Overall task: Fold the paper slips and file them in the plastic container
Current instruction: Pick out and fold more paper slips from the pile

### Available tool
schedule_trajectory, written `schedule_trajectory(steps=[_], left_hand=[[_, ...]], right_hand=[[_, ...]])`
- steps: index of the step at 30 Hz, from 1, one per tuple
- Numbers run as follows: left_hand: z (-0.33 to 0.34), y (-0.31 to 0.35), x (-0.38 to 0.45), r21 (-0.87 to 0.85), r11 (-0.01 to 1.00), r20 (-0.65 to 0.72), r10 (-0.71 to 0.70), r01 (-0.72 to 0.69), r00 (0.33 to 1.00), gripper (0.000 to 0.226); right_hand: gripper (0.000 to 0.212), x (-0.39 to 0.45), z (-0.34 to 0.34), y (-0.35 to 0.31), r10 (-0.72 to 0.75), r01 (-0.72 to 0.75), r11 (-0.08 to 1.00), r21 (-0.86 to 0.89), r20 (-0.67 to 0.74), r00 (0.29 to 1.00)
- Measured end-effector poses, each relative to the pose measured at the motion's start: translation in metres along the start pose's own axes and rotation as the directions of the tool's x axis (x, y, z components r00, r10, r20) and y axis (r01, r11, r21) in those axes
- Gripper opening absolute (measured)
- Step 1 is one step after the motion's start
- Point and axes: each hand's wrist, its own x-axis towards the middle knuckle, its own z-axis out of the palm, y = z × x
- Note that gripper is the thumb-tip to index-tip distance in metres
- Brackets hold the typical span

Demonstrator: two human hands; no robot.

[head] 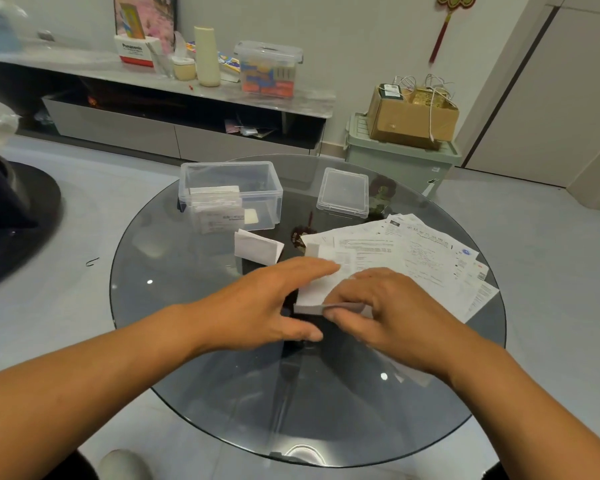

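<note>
Centrally, a white slip (321, 284) lies on the round glass counter (174, 306) between the two hands, its near edge folded up into a thin strip. The right hand (392, 306) has its grip closed on that folded edge, thumb and curled fingers pinching it. The left hand (274, 299) lies flat with straight fingers, fingertips pressing the slip's far part, thumb spread toward the person; its grip is open and holds nothing.

Just beyond the left fingertips a folded slip (257, 249) stands tented on the counter, apart from the hands. To the right, a fan of printed sheets (430, 258) spreads over the counter, reaching under the slip being worked. Farther back on the left stands the clear container (260, 178), lidless, with a stack of folded slips (217, 206) upright against its left end. Its lid (343, 192) lies flat on the counter to the right of it, well apart from the container.

Beyond the counter, a low shelf (153, 74) along the wall carries a cream bottle (207, 57) and a lidded clear box (269, 69). A cardboard box (409, 116) sits on a green bin (399, 161) at the right.
</note>
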Motion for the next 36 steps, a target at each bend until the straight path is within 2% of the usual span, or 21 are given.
schedule_trajectory(steps=[1,3,6,8,10,12,14,16,19,21,23,25,27,29,31,33,34,36], left_hand=[[0.0,-0.001,0.0,-0.012,1.0,0.032,0.005,-0.004,0.999,0.07],[0.002,-0.002,0.0,0.004,1.0,0.03,0.016,-0.016,0.999,0.041],[0.004,0.0,-0.001,-0.088,0.995,-0.076,-0.057,0.05,0.995,0.013],[0.005,0.003,-0.002,-0.184,0.979,-0.121,-0.108,0.084,0.987,0.004],[0.007,0.006,-0.003,-0.259,0.962,-0.144,-0.13,0.09,0.981,0.01],[0.011,0.007,-0.002,-0.317,0.942,-0.16,-0.163,0.106,0.974,0.035],[0.015,0.008,0.001,-0.31,0.941,-0.202,-0.206,0.137,0.958,0.067],[0.013,0.01,0.003,-0.246,0.954,-0.235,-0.23,0.171,0.944,0.09],[0.01,0.013,0.001,-0.096,0.975,-0.258,-0.218,0.199,0.941,0.1],[0.009,0.013,-0.001,0.019,0.974,-0.28,-0.213,0.227,0.936,0.093],[0.004,0.008,-0.002,0.128,0.972,-0.287,-0.154,0.197,0.945,0.079],[-0.003,0.004,-0.003,0.287,0.951,-0.195,-0.058,0.114,0.979,0.065],[-0.007,0.001,-0.005,0.446,0.895,-0.06,0.009,0.018,0.998,0.064],[-0.009,0.0,-0.006,0.523,0.852,-0.008,0.026,-0.018,1.0,0.061],[-0.011,0.0,-0.003,0.585,0.81,-0.002,0.064,-0.051,0.998,0.053],[-0.011,0.001,0.001,0.626,0.777,0.012,0.076,-0.067,0.997,0.051],[-0.012,0.001,0.002,0.63,0.773,0.018,0.077,-0.071,0.997,0.051],[-0.013,-0.002,0.002,0.6,0.797,0.019,0.075,-0.072,0.997,0.054]], right_hand=[[0.017,-0.001,0.0,-0.002,0.017,-0.019,0.997,0.075,0.035,0.999],[0.016,-0.003,-0.004,-0.002,0.083,-0.107,0.975,0.196,0.123,0.989],[0.03,-0.004,-0.011,0.005,0.148,-0.195,0.962,0.189,0.237,0.96],[0.022,-0.005,-0.013,0.009,0.214,-0.264,0.935,0.238,0.217,0.952],[0.011,-0.002,-0.011,0.012,0.275,-0.312,0.884,0.347,0.154,0.949],[0.015,0.003,-0.004,0.014,0.332,-0.334,0.834,0.439,0.084,0.94],[0.009,0.008,0.005,0.014,0.407,-0.359,0.78,0.513,0.021,0.913],[0.013,0.013,0.016,0.014,0.492,-0.401,0.746,0.532,-0.035,0.87],[0.03,0.017,0.024,0.009,0.547,-0.459,0.762,0.457,-0.072,0.834],[0.045,0.017,0.026,0.007,0.546,-0.47,0.781,0.411,-0.082,0.834],[0.05,0.017,0.027,0.006,0.542,-0.477,0.794,0.376,-0.084,0.836],[0.044,0.016,0.026,0.006,0.534,-0.477,0.807,0.347,-0.084,0.841],[0.035,0.016,0.022,0.006,0.505,-0.457,0.823,0.336,-0.067,0.861],[0.033,0.014,0.015,0.008,0.449,-0.431,0.839,0.331,0.025,0.893],[0.046,0.013,0.004,0.011,0.381,-0.422,0.859,0.291,0.189,0.905],[0.059,0.012,-0.001,0.012,0.339,-0.404,0.882,0.242,0.27,0.901],[0.06,0.012,0.0,0.012,0.334,-0.392,0.891,0.231,0.253,0.908],[0.048,0.011,0.008,0.01,0.354,-0.375,0.891,0.255,0.127,0.927]])
